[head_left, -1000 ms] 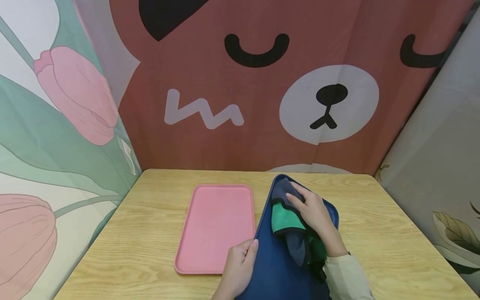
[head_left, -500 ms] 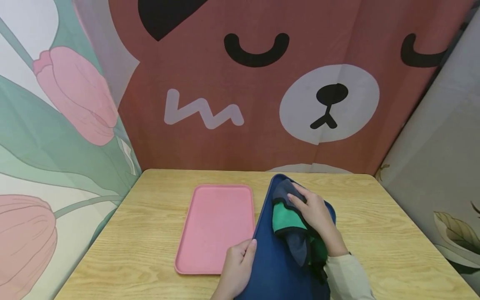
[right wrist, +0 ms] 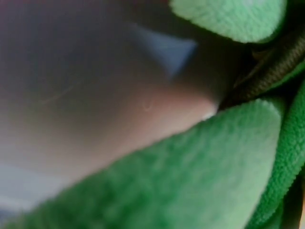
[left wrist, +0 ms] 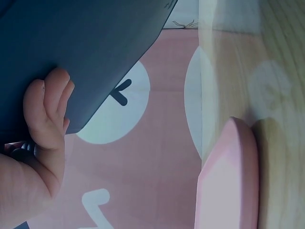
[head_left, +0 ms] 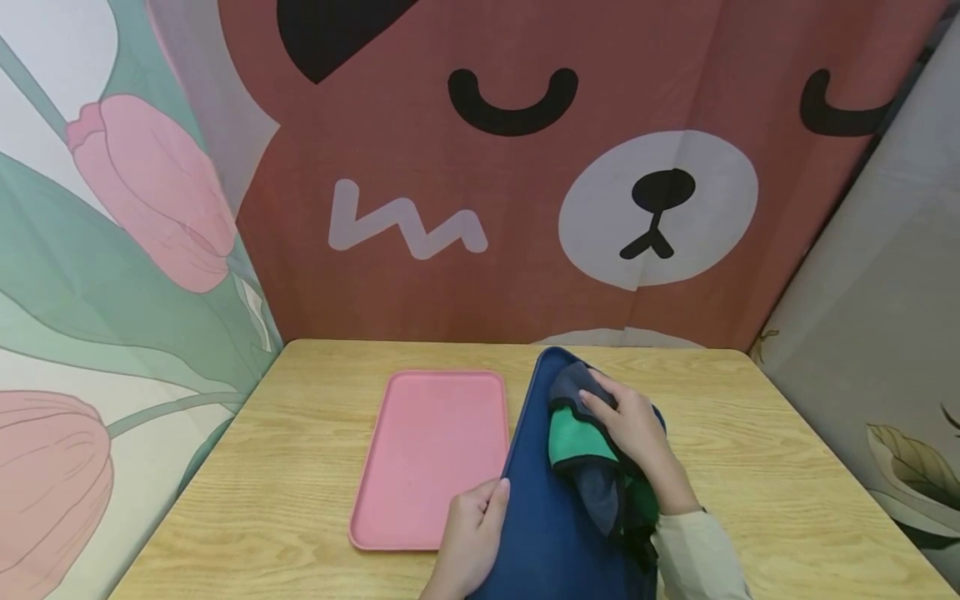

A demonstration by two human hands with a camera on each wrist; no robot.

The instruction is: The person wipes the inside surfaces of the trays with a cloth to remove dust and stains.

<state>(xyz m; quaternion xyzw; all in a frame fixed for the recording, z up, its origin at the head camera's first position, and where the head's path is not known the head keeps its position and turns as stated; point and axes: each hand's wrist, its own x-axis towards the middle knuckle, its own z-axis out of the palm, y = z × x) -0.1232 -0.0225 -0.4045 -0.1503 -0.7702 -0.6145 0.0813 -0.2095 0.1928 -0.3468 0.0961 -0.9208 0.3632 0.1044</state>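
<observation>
The left hand (head_left: 471, 529) grips the left edge of a blue tray (head_left: 551, 542), thumb on the near side and, as the left wrist view shows, fingers wrapped against its underside. The right hand (head_left: 636, 427) holds a bunched cloth (head_left: 581, 437), dark blue-grey and green with black edging, against the tray's face towards its far end; the finger and thumb that show lie on the cloth, while the other fingers are hidden. The right wrist view, mostly blurred, is nearly filled by green pile. The blue tray is tilted, its far end raised off the worktop (head_left: 262, 500); its near end runs out of the head view. A pink tray (head_left: 435, 458) lies flat to its left, apart from it and untouched.

The step in hand looks like wiping the blue tray's inner face, with the left hand as the steadying one. How much is done cannot be told: no mark or wetness is clear. The next move seems to call for a firm left grip and even pressure through the cloth, drawn down towards the near end, with the loose folds gathered so that they do not drag.
</observation>
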